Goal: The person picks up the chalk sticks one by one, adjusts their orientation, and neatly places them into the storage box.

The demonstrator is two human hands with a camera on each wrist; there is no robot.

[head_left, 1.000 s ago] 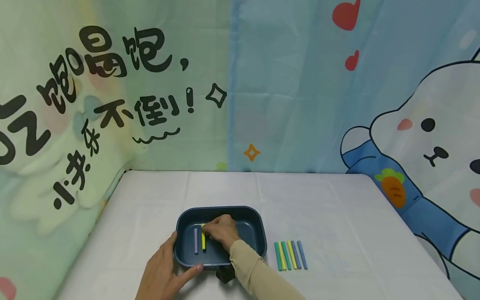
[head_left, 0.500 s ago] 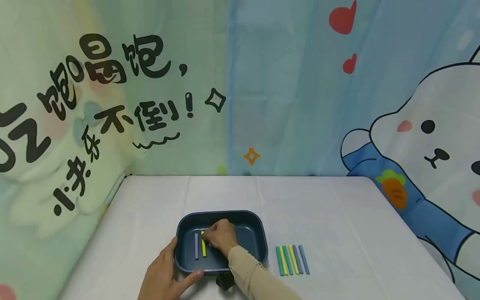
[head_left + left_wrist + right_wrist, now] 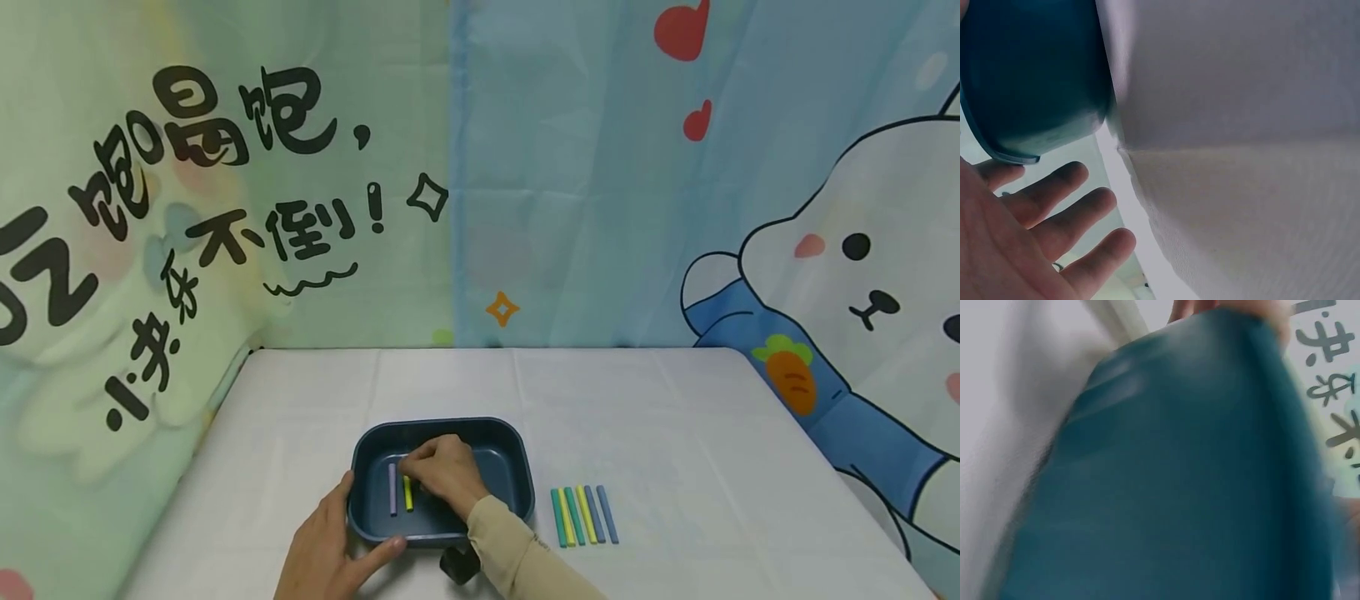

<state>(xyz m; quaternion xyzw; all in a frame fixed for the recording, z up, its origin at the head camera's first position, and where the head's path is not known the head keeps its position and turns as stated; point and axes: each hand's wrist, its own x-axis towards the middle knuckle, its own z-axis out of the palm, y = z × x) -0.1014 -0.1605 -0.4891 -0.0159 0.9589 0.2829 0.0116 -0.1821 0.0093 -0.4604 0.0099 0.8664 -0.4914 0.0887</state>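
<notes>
A dark blue rectangular tray [image 3: 517,450] with rounded corners stands on the white table. My left hand [image 3: 322,533] rests at its near left corner, thumb along the front rim and fingers by the left wall. The left wrist view shows those fingers [image 3: 1072,228] extended and spread, one at the rim. Inside the tray lie a purple stick [image 3: 392,492] and, just right of it, a yellow stick [image 3: 408,496]. My right hand [image 3: 448,473] reaches over the front rim and pinches the yellow stick's far end, which the fingertips hide. The tray's wall [image 3: 1172,462] fills the right wrist view.
On the table right of the tray, several thin sticks lie side by side, among them a green one [image 3: 558,518], a yellow one [image 3: 590,515] and a blue one [image 3: 608,515]. A black wrist camera [image 3: 459,565] sits below my right wrist. Printed cloth [image 3: 570,208] backs the table.
My right hand has shifted slightly, its fingertips edging left and covering more of the yellow stick's far end. My left hand stays at the tray. The head view has tilted a little.
</notes>
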